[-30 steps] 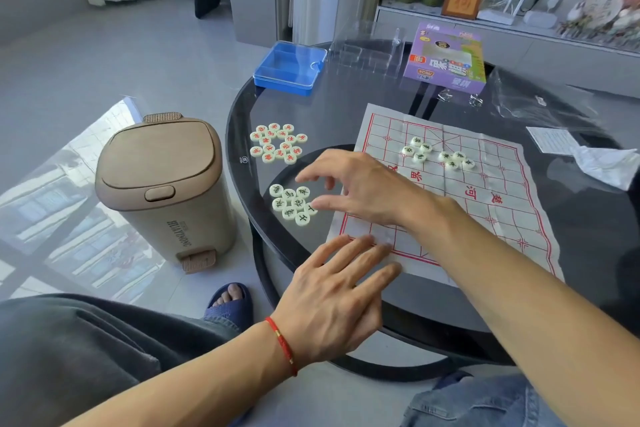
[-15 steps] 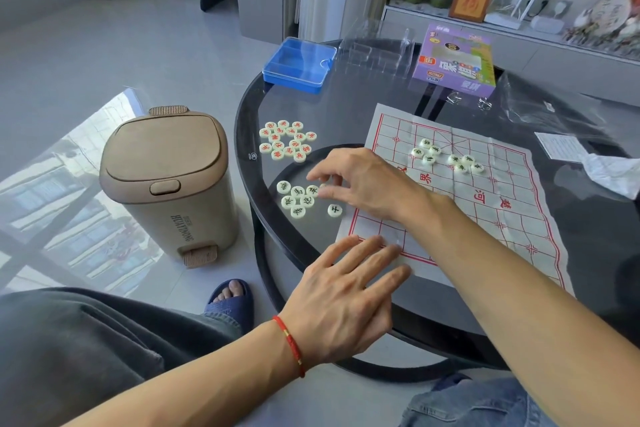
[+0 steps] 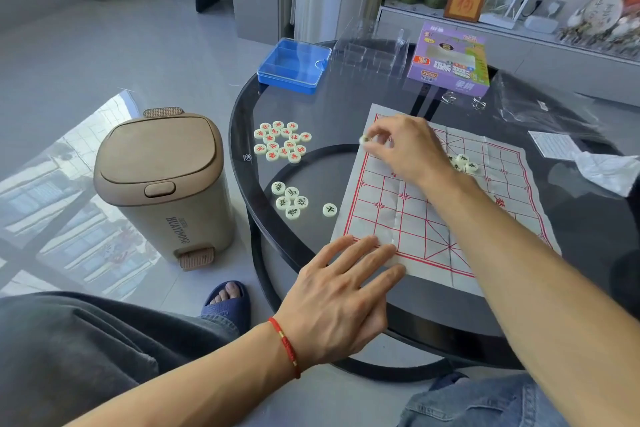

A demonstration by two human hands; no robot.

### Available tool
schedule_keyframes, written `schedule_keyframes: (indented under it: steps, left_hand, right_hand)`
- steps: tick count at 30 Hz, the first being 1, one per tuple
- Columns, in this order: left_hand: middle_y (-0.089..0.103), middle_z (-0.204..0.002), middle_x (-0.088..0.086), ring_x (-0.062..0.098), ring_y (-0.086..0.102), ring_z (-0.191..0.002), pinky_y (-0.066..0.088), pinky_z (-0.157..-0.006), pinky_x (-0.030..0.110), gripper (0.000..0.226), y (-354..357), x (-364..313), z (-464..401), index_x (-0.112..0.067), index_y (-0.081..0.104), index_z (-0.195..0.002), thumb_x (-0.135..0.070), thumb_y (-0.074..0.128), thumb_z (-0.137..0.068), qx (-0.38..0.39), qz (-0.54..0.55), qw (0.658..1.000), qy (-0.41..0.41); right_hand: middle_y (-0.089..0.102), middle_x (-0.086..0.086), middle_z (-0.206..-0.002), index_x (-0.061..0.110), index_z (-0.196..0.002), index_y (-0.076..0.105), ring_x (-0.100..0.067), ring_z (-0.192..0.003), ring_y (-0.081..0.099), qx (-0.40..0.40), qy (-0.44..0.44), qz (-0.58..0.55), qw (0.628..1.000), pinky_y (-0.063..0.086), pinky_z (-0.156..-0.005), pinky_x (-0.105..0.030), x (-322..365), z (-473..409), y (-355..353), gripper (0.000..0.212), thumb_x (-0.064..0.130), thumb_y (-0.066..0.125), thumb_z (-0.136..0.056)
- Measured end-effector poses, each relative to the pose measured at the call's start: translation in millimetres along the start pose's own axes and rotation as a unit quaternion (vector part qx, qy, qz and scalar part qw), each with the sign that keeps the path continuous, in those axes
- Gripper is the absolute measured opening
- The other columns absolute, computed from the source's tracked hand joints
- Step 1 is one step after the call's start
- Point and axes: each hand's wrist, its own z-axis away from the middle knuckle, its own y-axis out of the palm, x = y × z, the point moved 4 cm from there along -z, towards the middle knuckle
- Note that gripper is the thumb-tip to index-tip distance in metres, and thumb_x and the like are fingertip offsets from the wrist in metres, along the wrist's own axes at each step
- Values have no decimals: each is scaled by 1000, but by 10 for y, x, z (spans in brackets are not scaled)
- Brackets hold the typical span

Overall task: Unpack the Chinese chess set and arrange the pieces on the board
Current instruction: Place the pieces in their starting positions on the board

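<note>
Fingertips [image 3: 372, 140] of my right hand [image 3: 405, 149] pinched one pale chess piece [image 3: 363, 140] above the far left corner of the paper board [image 3: 415, 218]; its face was turned away and blurred, so I could not read it. My hand and wrist hid part of the black-lettered pieces on the board [image 3: 464, 163], and only a few showed past my wrist. My left hand [image 3: 341, 298] lay flat, fingers straight and spread, their tips pressing the board's near left corner and holding nothing.

Left of the board, on the glass table [image 3: 346, 107], sat a cluster of red-lettered pieces [image 3: 281, 142], nearer me a small group of black-lettered pieces [image 3: 290, 199], and a single black piece [image 3: 329, 209] just beside the board's left edge. All lay well apart from the pinched piece.

Most of the grid between my hands was bare. Toward the far rim stood a blue case [image 3: 294, 66], a clear plastic tray [image 3: 370, 48] and the purple box [image 3: 450, 61]. A beige bin [image 3: 162, 184] stood on the floor close to the table's left rim.
</note>
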Motion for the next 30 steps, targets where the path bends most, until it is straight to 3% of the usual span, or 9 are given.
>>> schedule_keyframes:
  steps: [4, 10, 13, 16, 19, 23, 30]
  left_hand:
    - [58, -142, 5, 26, 51, -135, 40, -109, 45, 40, 7, -5, 2, -18, 65, -130, -22, 50, -93, -6, -2, 1000, 1]
    - [58, -142, 6, 26, 51, -135, 40, -110, 45, 40, 3, 4, -4, -18, 64, -131, -22, 47, -94, -1, -2, 1000, 1]
    - [58, -143, 7, 27, 51, -135, 39, -110, 46, 43, 11, 5, -4, -17, 64, -131, -23, 41, -95, 3, 4, 1000, 2]
    - [56, -144, 7, 27, 49, -136, 38, -110, 46, 44, 10, 4, -8, -17, 63, -133, -23, 41, -95, 11, 3, 1000, 3]
    - [56, -145, 6, 27, 49, -136, 38, -111, 46, 43, 2, -1, -14, -17, 62, -133, -22, 45, -94, 14, 2, 1000, 0]
    - [57, -143, 7, 28, 49, -135, 38, -111, 45, 41, -14, -8, -19, -16, 64, -131, -20, 47, -93, 9, 4, 1000, 1]
    - [57, -143, 6, 27, 50, -135, 38, -111, 45, 42, -12, -9, -16, -17, 64, -130, -20, 45, -93, 10, 4, 1000, -2]
  right_hand:
    - [71, 1, -96, 23, -106, 75, -23, -92, 65, -10, 86, 38, 996, 48, -75, -34, -337, -128, -19, 22, 39, 71, -93]
    - [67, -7, -114, 17, -112, 73, -31, -103, 63, 3, 50, 158, 986, 50, -83, -40, -196, -153, 85, 26, 37, 65, -97]
    - [70, 1, -102, 24, -105, 76, -18, -92, 63, 16, -45, 46, 998, 52, -82, -35, 147, 15, 61, 18, 37, 67, -95]
    - [70, 13, -90, 29, -104, 76, -2, -80, 62, 167, -128, -83, 974, 51, -74, -22, 556, 289, 71, 23, 45, 76, -87]
    - [68, 14, -89, 32, -105, 73, -4, -80, 63, 242, -161, -75, 954, 53, -73, -22, 701, 411, 170, 30, 46, 82, -81]
    - [67, 12, -88, 28, -107, 72, -4, -79, 63, 230, -167, -74, 956, 55, -76, -27, 730, 369, 266, 24, 34, 80, -86]
    - [65, 10, -88, 26, -103, 73, -4, -76, 60, 187, -230, -74, 952, 57, -73, -32, 834, 421, 304, 15, 31, 77, -89]
